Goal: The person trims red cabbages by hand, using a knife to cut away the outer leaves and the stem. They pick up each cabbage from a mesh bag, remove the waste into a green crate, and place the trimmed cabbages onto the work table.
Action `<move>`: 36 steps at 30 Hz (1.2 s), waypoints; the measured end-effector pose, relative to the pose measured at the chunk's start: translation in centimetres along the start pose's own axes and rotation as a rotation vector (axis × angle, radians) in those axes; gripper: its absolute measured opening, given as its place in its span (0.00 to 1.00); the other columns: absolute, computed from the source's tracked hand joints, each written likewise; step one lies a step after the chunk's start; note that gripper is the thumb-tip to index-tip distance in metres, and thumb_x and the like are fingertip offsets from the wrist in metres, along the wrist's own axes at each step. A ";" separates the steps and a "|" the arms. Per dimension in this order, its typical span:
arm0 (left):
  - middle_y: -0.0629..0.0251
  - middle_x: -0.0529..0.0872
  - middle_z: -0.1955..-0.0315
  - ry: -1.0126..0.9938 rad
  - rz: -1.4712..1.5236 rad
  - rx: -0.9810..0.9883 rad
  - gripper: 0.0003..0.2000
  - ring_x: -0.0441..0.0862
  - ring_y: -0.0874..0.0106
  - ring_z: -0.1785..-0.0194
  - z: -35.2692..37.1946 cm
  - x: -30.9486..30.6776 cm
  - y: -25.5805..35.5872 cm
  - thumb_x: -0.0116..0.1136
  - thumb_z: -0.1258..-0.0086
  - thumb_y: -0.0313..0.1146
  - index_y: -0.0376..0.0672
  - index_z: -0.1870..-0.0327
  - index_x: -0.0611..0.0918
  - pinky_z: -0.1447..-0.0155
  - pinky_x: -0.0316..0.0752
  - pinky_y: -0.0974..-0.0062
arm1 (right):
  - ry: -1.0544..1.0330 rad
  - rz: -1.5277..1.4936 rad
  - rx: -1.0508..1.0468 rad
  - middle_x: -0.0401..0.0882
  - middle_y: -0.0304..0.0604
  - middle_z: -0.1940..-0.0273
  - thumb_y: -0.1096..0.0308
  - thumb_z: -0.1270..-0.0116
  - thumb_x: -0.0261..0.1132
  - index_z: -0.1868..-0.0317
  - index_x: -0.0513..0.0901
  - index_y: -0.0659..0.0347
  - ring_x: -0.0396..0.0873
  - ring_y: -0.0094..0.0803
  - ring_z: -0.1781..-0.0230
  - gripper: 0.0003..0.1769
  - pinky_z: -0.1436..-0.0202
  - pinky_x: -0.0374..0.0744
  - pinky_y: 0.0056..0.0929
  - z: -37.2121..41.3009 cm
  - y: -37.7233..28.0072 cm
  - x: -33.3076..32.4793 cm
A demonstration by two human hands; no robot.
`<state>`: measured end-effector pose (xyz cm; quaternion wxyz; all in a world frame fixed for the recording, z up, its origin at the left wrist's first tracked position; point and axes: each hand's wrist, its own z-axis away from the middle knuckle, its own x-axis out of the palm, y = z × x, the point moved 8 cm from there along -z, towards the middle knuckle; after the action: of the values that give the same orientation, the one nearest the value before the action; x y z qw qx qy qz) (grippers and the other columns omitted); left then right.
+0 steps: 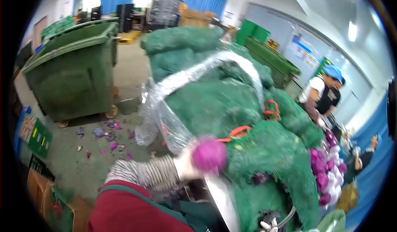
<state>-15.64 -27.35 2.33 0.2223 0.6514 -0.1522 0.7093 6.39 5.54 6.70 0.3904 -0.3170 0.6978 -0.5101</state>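
Note:
My left hand, in a pale glove below a striped sleeve cuff, is closed round a red cabbage. The cabbage is smeared by motion and is held in front of the green mesh sacks. Low in the view, my right hand shows only in part, with white gloved fingers curled in beside a curved grey strip. I cannot tell what those fingers hold. An opened green mesh sack lies between the hands, with dark purple cabbage showing through its gap. Red ties hang at the sacks' necks.
A green wheeled bin stands at left. Purple leaf scraps litter the floor beside it. Clear plastic wrap drapes over the sacks. At right, purple and white wrapped heads are piled near co-workers. Cardboard lies lower left.

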 end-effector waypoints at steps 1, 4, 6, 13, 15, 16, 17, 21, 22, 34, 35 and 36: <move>0.56 0.84 0.51 -0.026 0.030 0.224 0.26 0.83 0.60 0.51 1.1 3.2 7.6 0.51 0.30 0.56 0.44 0.42 0.78 0.44 0.78 0.52 | 0.009 -0.203 0.199 0.84 0.45 0.52 0.50 0.20 0.45 0.32 0.68 0.64 0.62 0.18 0.84 0.29 0.79 0.62 0.14 -0.2 0.4 0.7; 0.55 0.75 0.40 -0.653 -0.180 0.898 0.33 0.75 0.62 0.40 11.7 14.9 32.1 0.49 0.31 0.60 0.46 0.33 0.68 0.36 0.73 0.53 | -0.024 -0.192 0.226 0.83 0.43 0.59 0.54 0.22 0.50 0.34 0.69 0.65 0.64 0.19 0.85 0.26 0.80 0.64 0.16 -1.5 1.5 1.5; 0.44 0.65 0.31 -0.526 -0.095 1.232 0.40 0.66 0.56 0.30 17.4 22.4 37.7 0.48 0.29 0.61 0.38 0.27 0.57 0.28 0.64 0.53 | -0.055 -0.160 0.210 0.83 0.43 0.60 0.55 0.21 0.49 0.34 0.70 0.65 0.64 0.19 0.86 0.25 0.81 0.64 0.17 -2.2 1.2 2.5; 0.44 0.80 0.43 -0.469 -1.102 0.638 0.31 0.81 0.58 0.43 -1.4 27.4 17.1 0.50 0.26 0.54 0.35 0.36 0.70 0.38 0.76 0.61 | -0.135 0.283 -0.266 0.84 0.40 0.64 0.59 0.20 0.46 0.35 0.72 0.67 0.63 0.19 0.91 0.24 0.84 0.65 0.18 -2.5 1.0 2.0; 0.50 0.83 0.48 -0.309 -1.258 0.345 0.25 0.83 0.64 0.48 -7.9 22.5 8.6 0.53 0.26 0.50 0.36 0.41 0.74 0.45 0.79 0.66 | -0.042 0.373 -0.303 0.85 0.39 0.65 0.60 0.20 0.45 0.35 0.73 0.67 0.63 0.19 0.92 0.23 0.84 0.65 0.18 -1.5 2.4 -0.6; 0.51 0.84 0.48 -0.336 -1.297 0.262 0.24 0.84 0.65 0.50 -10.3 20.5 4.7 0.54 0.26 0.48 0.36 0.41 0.75 0.47 0.79 0.68 | 0.025 0.071 -0.016 0.85 0.40 0.63 0.58 0.20 0.47 0.35 0.72 0.65 0.65 0.19 0.90 0.24 0.85 0.65 0.20 -0.7 4.3 -2.6; 0.52 0.84 0.49 -0.363 -1.341 0.193 0.23 0.84 0.67 0.52 -12.2 18.8 1.0 0.54 0.26 0.46 0.36 0.41 0.75 0.48 0.79 0.69 | 0.180 -0.170 0.114 0.84 0.42 0.58 0.57 0.21 0.51 0.33 0.71 0.64 0.67 0.19 0.88 0.24 0.84 0.66 0.19 0.8 5.2 -4.3; 0.53 0.85 0.49 -0.574 -1.425 -0.151 0.20 0.84 0.68 0.51 -14.6 14.8 -13.6 0.55 0.26 0.39 0.34 0.40 0.75 0.47 0.80 0.72 | 0.663 -0.049 0.172 0.77 0.47 0.42 0.61 0.24 0.57 0.26 0.59 0.63 0.69 0.18 0.81 0.31 0.79 0.69 0.19 8.2 7.9 -12.9; 0.53 0.84 0.49 -0.624 -1.431 -0.237 0.20 0.84 0.70 0.51 -14.6 13.7 -16.7 0.55 0.25 0.38 0.33 0.40 0.75 0.47 0.80 0.72 | 0.734 0.087 0.155 0.75 0.47 0.41 0.62 0.25 0.58 0.26 0.58 0.63 0.69 0.17 0.75 0.32 0.76 0.69 0.18 10.4 8.7 -14.9; 0.43 0.77 0.40 -1.138 -2.725 -0.119 0.37 0.74 0.53 0.36 -20.1 5.2 -35.1 0.56 0.36 0.59 0.31 0.37 0.74 0.31 0.68 0.61 | 0.752 0.012 0.200 0.80 0.41 0.54 0.73 0.30 0.62 0.30 0.64 0.65 0.72 0.17 0.74 0.30 0.73 0.74 0.16 14.2 12.9 -17.1; 0.43 0.77 0.41 -1.121 -2.826 -0.105 0.37 0.75 0.53 0.36 -20.7 6.4 -35.3 0.56 0.36 0.58 0.32 0.37 0.74 0.32 0.69 0.60 | 0.725 0.008 0.122 0.80 0.42 0.53 0.73 0.30 0.63 0.32 0.65 0.66 0.73 0.17 0.72 0.28 0.70 0.75 0.17 12.4 12.3 -16.2; 0.44 0.80 0.44 -1.128 -2.827 -0.116 0.34 0.77 0.53 0.40 -21.5 7.5 -35.6 0.57 0.36 0.55 0.32 0.38 0.74 0.34 0.70 0.61 | 0.705 -0.049 0.121 0.81 0.42 0.55 0.73 0.30 0.63 0.33 0.67 0.67 0.75 0.18 0.67 0.26 0.64 0.76 0.17 11.0 13.5 -15.8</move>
<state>-16.14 14.83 4.87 0.6367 0.4262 0.4873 -0.4190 23.13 17.48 -4.65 0.1313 -0.1143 0.7504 -0.6377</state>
